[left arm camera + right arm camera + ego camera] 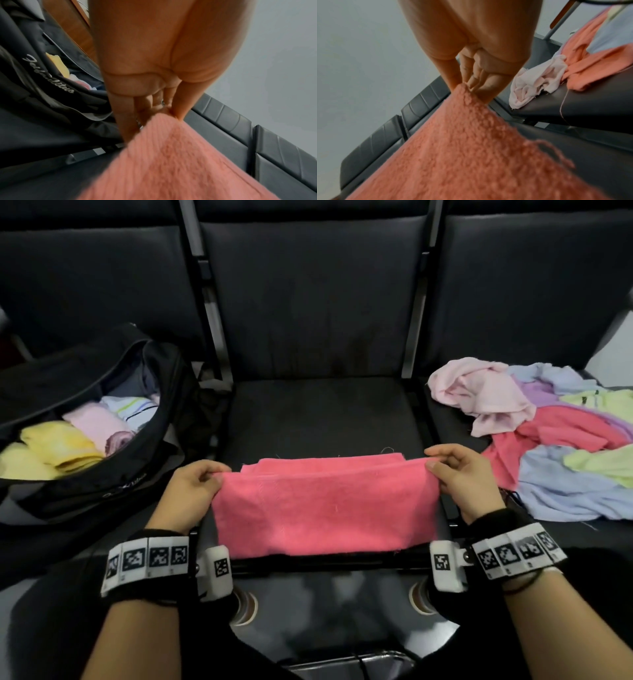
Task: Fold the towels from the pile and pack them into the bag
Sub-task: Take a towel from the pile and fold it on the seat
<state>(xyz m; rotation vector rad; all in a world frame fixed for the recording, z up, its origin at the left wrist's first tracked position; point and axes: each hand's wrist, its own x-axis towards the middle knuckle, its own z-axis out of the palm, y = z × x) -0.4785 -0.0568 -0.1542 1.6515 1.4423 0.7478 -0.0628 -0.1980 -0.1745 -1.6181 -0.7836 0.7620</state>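
Note:
A pink towel lies folded across the front of the middle seat, its near layer lifted. My left hand pinches its left top corner; the wrist view shows thumb and fingers closed on the pink towel. My right hand pinches the right top corner of the pink towel. The open black bag sits on the left seat with yellow, pale pink and striped folded towels inside. The pile of towels in pink, blue, lilac, green and red covers the right seat.
Three dark padded seats stand in a row with metal dividers between them. Backrests rise behind. My knees are just below the middle seat's front edge.

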